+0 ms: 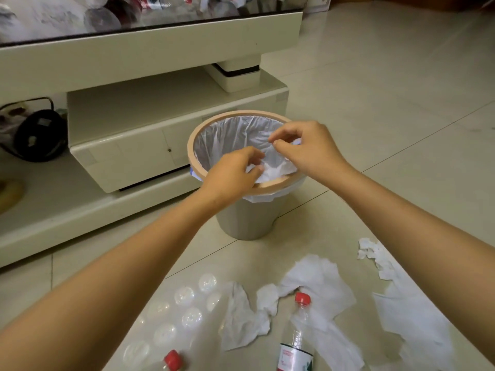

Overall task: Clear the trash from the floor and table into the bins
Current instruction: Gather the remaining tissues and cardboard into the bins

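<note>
A grey bin [247, 223] with a tan rim [193, 153] and a white liner [227, 135] stands on the floor by the table. Both my hands hover over its mouth. My left hand [231, 176] pinches a crumpled white tissue [273, 167] that hangs inside the bin. My right hand [308, 148] is just above the same tissue, thumb and forefinger close together; whether they grip it is unclear. More white tissues [241, 319] [318, 279] [412, 317], two red-capped plastic bottles [297, 341] [172, 360] and a clear plastic blister tray [182, 311] lie on the floor in front of me.
A cream low table [150, 49] with a glass top carrying more litter runs along the left and back. A black corded device [40, 135] sits on its lower shelf. Open tiled floor [401, 103] stretches to the right of the bin.
</note>
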Demonstrator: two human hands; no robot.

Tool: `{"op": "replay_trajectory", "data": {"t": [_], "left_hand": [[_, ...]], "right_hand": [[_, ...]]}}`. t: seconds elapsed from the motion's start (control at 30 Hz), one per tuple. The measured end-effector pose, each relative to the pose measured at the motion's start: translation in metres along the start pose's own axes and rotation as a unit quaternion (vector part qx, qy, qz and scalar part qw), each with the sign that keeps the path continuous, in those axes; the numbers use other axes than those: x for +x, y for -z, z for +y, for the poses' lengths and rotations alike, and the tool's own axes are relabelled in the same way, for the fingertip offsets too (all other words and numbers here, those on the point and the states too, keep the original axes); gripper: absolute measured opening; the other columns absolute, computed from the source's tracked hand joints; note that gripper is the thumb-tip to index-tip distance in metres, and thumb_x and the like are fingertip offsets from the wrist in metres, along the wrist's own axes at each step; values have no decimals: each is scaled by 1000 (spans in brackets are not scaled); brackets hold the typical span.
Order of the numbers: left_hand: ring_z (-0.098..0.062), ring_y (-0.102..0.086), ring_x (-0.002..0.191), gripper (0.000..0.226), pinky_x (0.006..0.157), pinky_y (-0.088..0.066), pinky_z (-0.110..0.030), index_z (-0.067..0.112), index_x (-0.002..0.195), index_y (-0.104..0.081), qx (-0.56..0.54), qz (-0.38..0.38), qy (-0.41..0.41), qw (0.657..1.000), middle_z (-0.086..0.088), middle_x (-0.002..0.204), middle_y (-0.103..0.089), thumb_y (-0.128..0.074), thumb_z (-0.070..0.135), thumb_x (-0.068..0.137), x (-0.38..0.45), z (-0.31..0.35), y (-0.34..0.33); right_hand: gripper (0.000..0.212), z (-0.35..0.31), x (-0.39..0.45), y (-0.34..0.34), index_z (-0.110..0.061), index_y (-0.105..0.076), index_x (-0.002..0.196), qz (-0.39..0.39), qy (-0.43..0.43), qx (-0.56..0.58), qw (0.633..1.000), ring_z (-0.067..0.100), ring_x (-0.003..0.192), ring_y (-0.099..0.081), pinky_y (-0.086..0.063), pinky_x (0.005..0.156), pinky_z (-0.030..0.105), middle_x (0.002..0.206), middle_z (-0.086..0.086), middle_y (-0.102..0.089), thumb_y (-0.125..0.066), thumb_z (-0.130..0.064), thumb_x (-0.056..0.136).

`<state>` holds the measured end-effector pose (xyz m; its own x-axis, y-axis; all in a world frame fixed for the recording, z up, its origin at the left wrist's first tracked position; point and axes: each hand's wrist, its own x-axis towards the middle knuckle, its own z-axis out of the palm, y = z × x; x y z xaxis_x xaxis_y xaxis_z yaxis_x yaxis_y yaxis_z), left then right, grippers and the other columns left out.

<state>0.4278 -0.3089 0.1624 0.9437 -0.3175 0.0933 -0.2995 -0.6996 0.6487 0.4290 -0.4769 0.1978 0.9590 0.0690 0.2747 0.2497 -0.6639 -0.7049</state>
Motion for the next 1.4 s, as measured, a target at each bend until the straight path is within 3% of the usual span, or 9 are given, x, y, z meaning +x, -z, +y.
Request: {"op": "replay_trajectory", "data": {"t": [0.17, 0.33, 0.47, 0.63, 0.77, 0.93, 1.1, 1.27, 1.4], "left_hand": [[-8, -61, 105, 54, 88, -54, -39, 33, 128, -55, 0, -60, -22, 998, 11, 121, -64, -54, 65, 84, 0, 14, -22], [-9, -61, 104, 43, 88, -53, -41, 28, 125, -59, 20, -16, -50, 998, 9, 119, -66, -52, 53, 91, 1, 22, -33], [-6, -59, 103, 34, 91, -50, -34, 23, 122, -60, -7, 53, -91, 994, 9, 115, -64, -61, 35, 91, -21, 21, -39], [-17, -37, 136, 47, 114, -25, -34, 13, 133, -54, 32, 93, -201, 975, -2, 144, -47, -62, 29, 89, -56, 6, -61], [-19, -27, 144, 53, 118, -22, -32, 11, 140, -46, 111, -9, -266, 958, -5, 150, -39, -61, 25, 91, -70, -27, -89], [-16, -35, 136, 74, 105, -41, -38, 30, 148, -32, 126, -248, -189, 942, 2, 152, -35, -70, 34, 84, -86, -72, -124], [-22, -7, 145, 129, 113, -23, -42, 50, 147, 6, 255, -455, -199, 830, 5, 161, 6, -87, 45, 59, -95, -92, -149], [-26, -11, 143, 135, 110, -30, -41, 48, 145, 16, 331, -476, -235, 780, 1, 159, 2, -87, 48, 58, -105, -100, -167], [-19, -35, 128, 111, 97, -41, -33, 33, 150, -15, 308, -450, -230, 806, 4, 149, -24, -84, 40, 63, -103, -103, -170]], "right_hand": [[10, 20, -21, 12, -21, -72, 83, 27, -21, -38, 999, 2, 68, -59, -48, 68, 21, 81, -10, -67, -64, -16, 82], [17, 29, -35, 18, -11, -71, 99, -11, -56, 187, 981, 10, 89, -68, -53, 83, 22, 94, 3, -72, -63, -3, 86], [16, 54, -66, 18, -13, -71, 98, 21, -50, 155, 986, 9, 87, -64, -52, 78, 26, 96, 3, -71, -64, -6, 86], [34, 117, -124, 8, -25, -68, 112, -169, -58, 36, 983, 9, 103, -57, -45, 90, 24, 108, -13, -60, -68, -8, 83], [53, 158, -154, 0, -31, -56, 128, -340, -2, -110, 934, 9, 121, -47, -41, 99, 30, 131, -6, -50, -69, -13, 80], [73, 179, -168, -8, -39, -36, 142, -431, 18, -240, 870, 15, 132, -38, -42, 98, 34, 152, -7, -29, -66, -19, 78], [101, 191, -175, -21, -47, -3, 146, -512, 19, -319, 797, 19, 146, -8, -17, 116, 47, 159, -10, 6, -72, -38, 73], [120, 197, -188, -36, -48, 11, 144, -522, 4, -366, 771, 24, 146, -2, -14, 112, 59, 159, -6, 13, -73, -63, 60], [128, 198, -207, -43, -43, 13, 145, -517, -25, -365, 774, 27, 143, -5, -22, 108, 55, 158, -2, 10, -73, -70, 54]]}}
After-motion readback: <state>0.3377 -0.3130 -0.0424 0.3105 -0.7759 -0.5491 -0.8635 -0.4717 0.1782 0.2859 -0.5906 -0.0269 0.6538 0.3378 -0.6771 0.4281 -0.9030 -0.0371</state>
